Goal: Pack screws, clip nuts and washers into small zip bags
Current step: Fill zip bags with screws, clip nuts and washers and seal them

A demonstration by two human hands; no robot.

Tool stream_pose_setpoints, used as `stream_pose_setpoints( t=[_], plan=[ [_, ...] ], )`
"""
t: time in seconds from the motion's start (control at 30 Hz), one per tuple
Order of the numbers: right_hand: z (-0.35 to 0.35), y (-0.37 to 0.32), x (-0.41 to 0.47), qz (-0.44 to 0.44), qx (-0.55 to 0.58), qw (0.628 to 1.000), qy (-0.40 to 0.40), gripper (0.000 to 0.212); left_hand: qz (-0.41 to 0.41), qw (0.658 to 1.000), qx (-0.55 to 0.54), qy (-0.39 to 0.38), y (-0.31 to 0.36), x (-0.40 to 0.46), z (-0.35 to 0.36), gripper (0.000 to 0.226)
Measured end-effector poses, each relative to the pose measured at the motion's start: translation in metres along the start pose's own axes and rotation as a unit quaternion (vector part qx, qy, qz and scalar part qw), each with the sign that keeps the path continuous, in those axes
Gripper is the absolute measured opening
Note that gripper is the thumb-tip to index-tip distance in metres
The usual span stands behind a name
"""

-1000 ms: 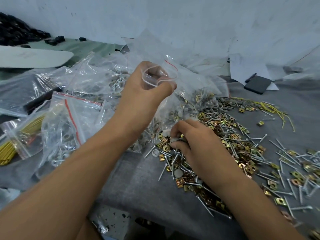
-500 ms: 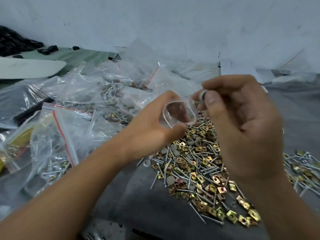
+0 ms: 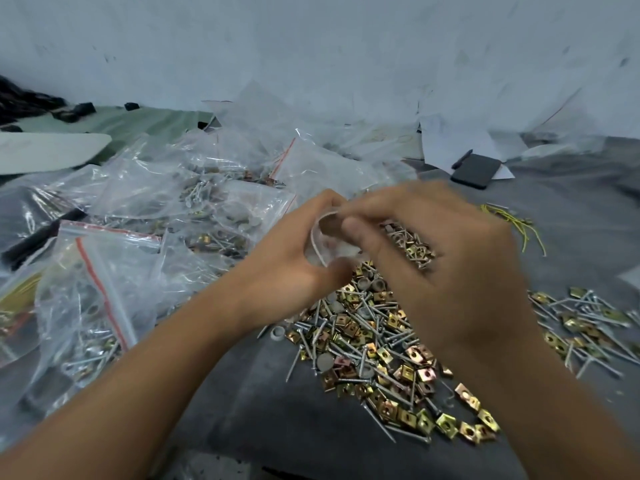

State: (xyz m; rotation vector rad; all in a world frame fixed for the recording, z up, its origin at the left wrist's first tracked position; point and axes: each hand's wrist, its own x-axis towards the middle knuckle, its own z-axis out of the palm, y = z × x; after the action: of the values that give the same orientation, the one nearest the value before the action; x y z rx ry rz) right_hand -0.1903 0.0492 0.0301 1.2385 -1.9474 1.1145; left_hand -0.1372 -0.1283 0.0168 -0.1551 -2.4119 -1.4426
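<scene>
A: We see the left hand [image 3: 294, 268] raised over the grey cloth [image 3: 263, 407], its thumb and fingers curled round the mouth of a small clear zip bag [image 3: 320, 242], pinching the rim so the opening stays round.

B: And the right hand [image 3: 440, 268]? We make it out just beside the left, fingers bent, the tips at the bag's mouth. It is blurred, so we cannot tell whether it pinches anything.

A: Agreed. Below both hands lies the loose pile of hardware [image 3: 374, 344]: long silver screws, brass-coloured square clip nuts and round grey washers, all mixed on the cloth. More of the same is scattered at the right edge [image 3: 588, 323].

B: To the left we see filled zip bags [image 3: 93, 289] with red seal strips, heaped together, screws showing through the plastic.

A: Farther back, near the wall, a dark flat rectangular object [image 3: 476, 170] rests on the cloth beside white paper [image 3: 450, 143], and a few yellow wire ties [image 3: 512, 223] lie behind the right hand.
</scene>
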Motion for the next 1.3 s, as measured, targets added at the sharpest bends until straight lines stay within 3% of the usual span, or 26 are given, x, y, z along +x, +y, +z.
stream_pose_setpoints(
  t=[0.1,0.27,0.43,0.57,0.83,0.97,1.1,1.2,1.23,1.3],
  plan=[
    [-0.003,0.007,-0.002,0.065,0.02,0.997,0.039,0.011,-0.026,0.999,-0.026,0.028,-0.009,0.001,-0.01,0.026],
    [0.022,0.015,-0.016,0.157,0.021,0.969,-0.192,0.01,-0.039,0.969,-0.168,0.175,-0.022,0.005,-0.029,0.03],
    [0.053,0.02,-0.026,0.146,-0.047,0.94,-0.305,0.023,-0.012,0.961,-0.185,0.206,-0.024,0.005,-0.038,0.025],
    [0.062,0.022,-0.031,0.125,-0.083,0.938,-0.313,0.03,-0.001,0.956,-0.199,0.216,-0.022,0.006,-0.039,0.025],
    [0.07,0.022,-0.036,0.129,-0.052,0.965,-0.224,0.017,-0.003,0.939,-0.27,0.212,-0.017,0.006,-0.041,0.028],
    [0.076,0.02,-0.031,0.09,-0.078,0.97,-0.213,0.012,-0.037,0.878,-0.445,0.171,-0.015,0.004,-0.046,0.011],
    [0.079,0.02,-0.033,0.071,-0.084,0.97,-0.218,0.008,-0.023,0.762,-0.642,0.082,-0.01,0.001,-0.055,0.021],
    [0.08,0.022,-0.035,0.073,-0.095,0.97,-0.213,0.014,0.001,0.684,-0.728,0.049,-0.004,-0.003,-0.06,0.028],
    [0.08,0.022,-0.035,0.078,-0.092,0.97,-0.21,0.016,0.001,0.668,-0.741,0.061,-0.001,-0.003,-0.062,0.028],
    [0.08,0.022,-0.035,0.076,-0.089,0.97,-0.212,0.014,-0.009,0.679,-0.723,0.123,0.005,-0.003,-0.06,0.036]
  ],
)
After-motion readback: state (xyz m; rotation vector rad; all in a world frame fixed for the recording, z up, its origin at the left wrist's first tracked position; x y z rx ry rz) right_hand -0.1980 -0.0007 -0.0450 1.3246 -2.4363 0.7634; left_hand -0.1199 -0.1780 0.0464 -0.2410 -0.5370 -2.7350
